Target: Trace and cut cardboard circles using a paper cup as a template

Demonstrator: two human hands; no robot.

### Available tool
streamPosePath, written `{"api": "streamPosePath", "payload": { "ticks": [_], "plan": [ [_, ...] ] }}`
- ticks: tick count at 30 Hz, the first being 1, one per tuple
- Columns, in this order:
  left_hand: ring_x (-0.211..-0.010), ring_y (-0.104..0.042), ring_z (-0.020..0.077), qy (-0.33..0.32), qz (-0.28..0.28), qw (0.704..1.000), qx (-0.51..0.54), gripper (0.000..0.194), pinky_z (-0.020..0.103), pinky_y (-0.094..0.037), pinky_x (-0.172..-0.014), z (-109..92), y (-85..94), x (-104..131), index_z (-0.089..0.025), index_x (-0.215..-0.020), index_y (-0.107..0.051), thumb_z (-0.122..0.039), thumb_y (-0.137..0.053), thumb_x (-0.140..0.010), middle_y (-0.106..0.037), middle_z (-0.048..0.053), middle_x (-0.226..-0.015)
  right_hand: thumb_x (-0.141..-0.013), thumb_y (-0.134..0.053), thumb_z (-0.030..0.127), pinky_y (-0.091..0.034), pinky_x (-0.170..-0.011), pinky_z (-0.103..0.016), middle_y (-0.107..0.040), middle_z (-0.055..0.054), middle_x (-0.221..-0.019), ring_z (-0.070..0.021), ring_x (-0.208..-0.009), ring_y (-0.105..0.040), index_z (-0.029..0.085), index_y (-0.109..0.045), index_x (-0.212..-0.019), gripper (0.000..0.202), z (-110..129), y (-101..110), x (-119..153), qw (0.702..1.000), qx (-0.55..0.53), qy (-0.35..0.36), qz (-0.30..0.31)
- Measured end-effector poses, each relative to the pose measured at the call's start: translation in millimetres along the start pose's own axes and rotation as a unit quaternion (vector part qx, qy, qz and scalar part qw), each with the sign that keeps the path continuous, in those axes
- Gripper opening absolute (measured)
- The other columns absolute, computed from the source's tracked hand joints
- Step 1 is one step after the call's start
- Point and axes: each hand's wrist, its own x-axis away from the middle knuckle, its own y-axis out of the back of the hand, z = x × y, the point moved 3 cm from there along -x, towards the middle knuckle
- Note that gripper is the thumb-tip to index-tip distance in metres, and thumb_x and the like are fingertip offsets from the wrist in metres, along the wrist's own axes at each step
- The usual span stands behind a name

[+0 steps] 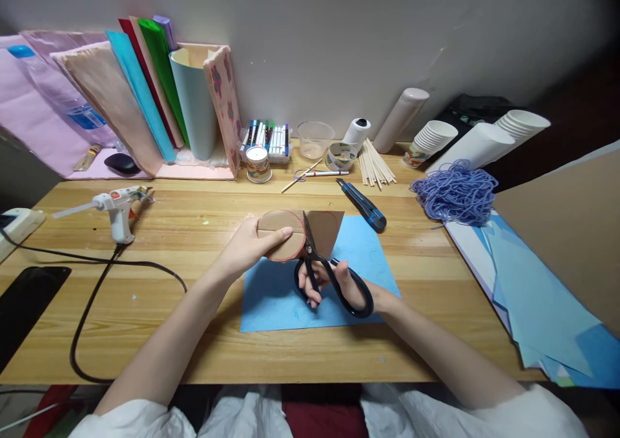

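My left hand [254, 243] pinches a piece of brown cardboard [277, 222] by its left part, thumb on top. That part is rounded, with a red line along its edge; another curved red line shows on the square-cornered part at right. In my right hand [325, 280] are black-handled scissors [314, 250], fingers and thumb through the loops. Their blades lie across the cardboard, just right of the rounded part. Both hands hold these above a blue sheet of paper [276, 302] on the wooden table [213, 347].
A utility knife [362, 205] lies beyond the blue sheet. At left are a glue gun [119, 208] with its black cable [80, 325] and a phone [31, 309]. Purple cord [455, 192] and paper sheets [542, 302] lie right; markers [266, 137], sticks [375, 165] and cups [429, 142] stand behind.
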Motion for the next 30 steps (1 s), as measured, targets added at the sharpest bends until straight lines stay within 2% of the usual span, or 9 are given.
{"api": "streamPosePath", "payload": {
  "ticks": [7, 14, 19, 26, 30],
  "plan": [
    [-0.086, -0.066, 0.0200, -0.021, 0.000, 0.999, 0.042, 0.040, 0.027, -0.053, -0.075, 3.9, -7.2, 3.7, -0.014, -0.102, -0.066, -0.044, -0.068, -0.075, -0.071, 0.007, -0.098, -0.060, -0.006, 0.092, -0.045, -0.060, -0.031, -0.045, 0.002, -0.060, -0.0152, -0.057, -0.052, 0.016, -0.047, -0.086, 0.090, -0.5, -2.5, -3.8, 0.999, -0.028, -0.010, -0.017],
    [-0.082, -0.067, 0.0199, -0.010, -0.011, 0.999, 0.033, 0.041, 0.027, -0.054, -0.071, 4.7, -5.0, 3.9, -0.014, -0.100, -0.066, -0.045, -0.068, -0.074, -0.072, 0.007, -0.095, -0.062, -0.011, 0.091, -0.045, -0.057, -0.029, -0.046, 0.002, -0.060, -0.0133, -0.054, -0.051, 0.016, -0.048, -0.086, 0.087, -3.8, -1.9, -1.1, 0.999, -0.027, -0.007, -0.019],
    [-0.085, -0.067, 0.0197, -0.025, -0.020, 0.999, 0.033, 0.040, 0.028, -0.053, -0.076, 6.7, -6.4, 3.2, -0.014, -0.100, -0.066, -0.044, -0.068, -0.074, -0.072, 0.007, -0.098, -0.061, -0.019, 0.092, -0.044, -0.049, -0.025, -0.042, 0.005, -0.053, -0.0106, -0.046, -0.047, 0.017, -0.045, -0.076, 0.080, -9.0, -3.5, -2.5, 0.997, -0.047, -0.016, -0.055],
    [-0.083, -0.066, 0.0195, -0.006, -0.013, 1.000, 0.022, 0.042, 0.026, -0.052, -0.071, 7.5, 1.7, 2.9, -0.014, -0.101, -0.066, -0.045, -0.069, -0.072, -0.071, 0.007, -0.095, -0.061, -0.035, 0.090, -0.039, -0.038, -0.021, -0.039, 0.007, -0.046, -0.0066, -0.037, -0.037, 0.018, -0.043, -0.067, 0.073, -4.8, 3.5, -0.3, 0.995, 0.000, -0.037, -0.094],
    [-0.080, -0.066, 0.0198, 0.002, 0.007, 1.000, -0.002, 0.042, 0.026, -0.051, -0.069, 4.9, 8.3, 3.6, -0.014, -0.099, -0.067, -0.045, -0.070, -0.071, -0.072, 0.007, -0.092, -0.062, -0.039, 0.088, -0.040, -0.038, -0.021, -0.038, 0.007, -0.046, -0.0063, -0.037, -0.036, 0.018, -0.043, -0.066, 0.071, 1.6, 13.7, 3.2, 0.996, 0.037, -0.058, -0.055]
  ]
}}
